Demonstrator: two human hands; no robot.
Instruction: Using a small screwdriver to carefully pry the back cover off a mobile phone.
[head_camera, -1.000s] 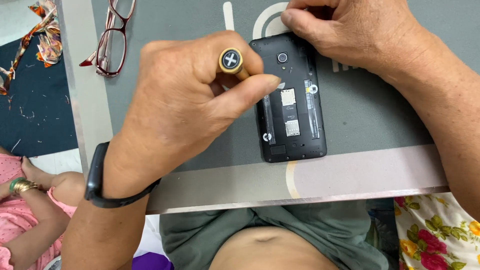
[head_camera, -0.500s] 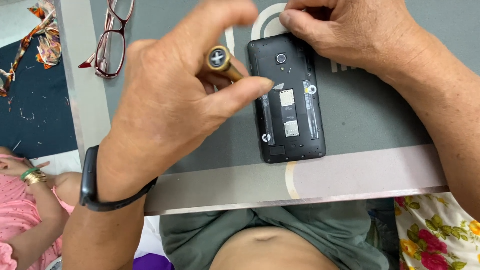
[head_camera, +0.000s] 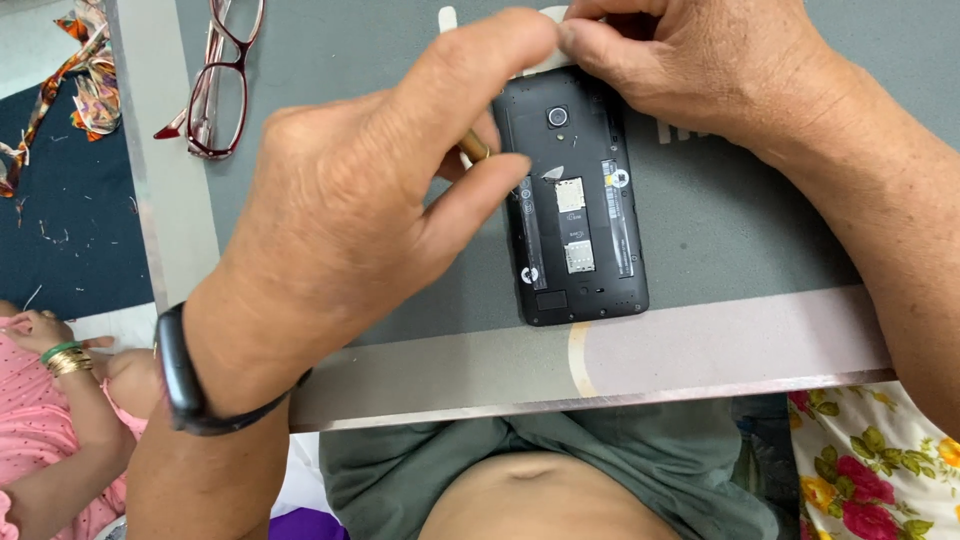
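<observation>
A black phone (head_camera: 585, 245) with its back cover off lies face down on a grey mat (head_camera: 730, 240), its card slots and camera lens showing. My left hand (head_camera: 370, 210) is closed around a small brass-coloured screwdriver (head_camera: 473, 148), whose tip points at the phone's upper left edge. My right hand (head_camera: 700, 65) presses down on the phone's top end, fingers together, covering that edge. A dark band circles my left wrist.
Red-framed glasses (head_camera: 222, 85) lie at the mat's upper left. Scraps of patterned cloth (head_camera: 75, 75) rest on a dark surface at left. A child's arm in pink with bangles (head_camera: 60, 360) is at lower left. The table's pale front edge (head_camera: 700, 360) runs near my body.
My left hand has rolled over, turning the screwdriver from end-on toward me to pointing down at the phone's left edge. My right hand stays on the phone's top.
</observation>
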